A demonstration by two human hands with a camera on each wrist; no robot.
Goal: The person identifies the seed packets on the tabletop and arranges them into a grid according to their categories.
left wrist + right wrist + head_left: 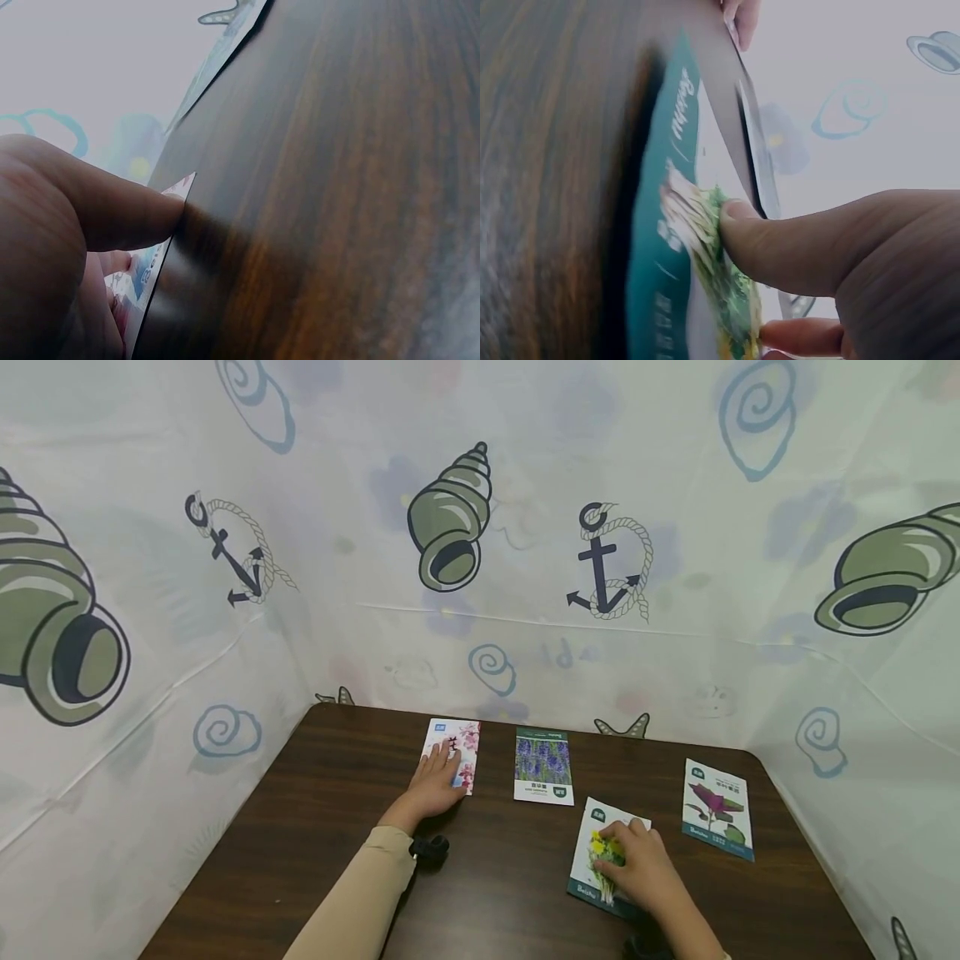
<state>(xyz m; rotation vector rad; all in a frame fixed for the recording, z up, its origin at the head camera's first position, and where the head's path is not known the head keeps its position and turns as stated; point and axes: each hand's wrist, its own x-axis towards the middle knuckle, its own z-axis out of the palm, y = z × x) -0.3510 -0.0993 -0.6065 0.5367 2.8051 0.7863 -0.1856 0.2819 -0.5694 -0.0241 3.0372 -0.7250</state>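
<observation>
My left hand rests with extended fingers on a seed packet with pink blossoms, near the table's far edge. In the left wrist view its thumb lies at that packet's edge. My right hand holds a white and green packet with yellow flowers with curled fingers, thumb and index close together over its picture. The right wrist view shows the thumb on the printed stems, and a dark shadow along the packet's green end. The palm covers the packet's lower right part.
A packet with purple flower spikes lies between the hands, farther back. To the right lies a packet with one magenta flower. The brown wooden table meets patterned fabric at its back and sides.
</observation>
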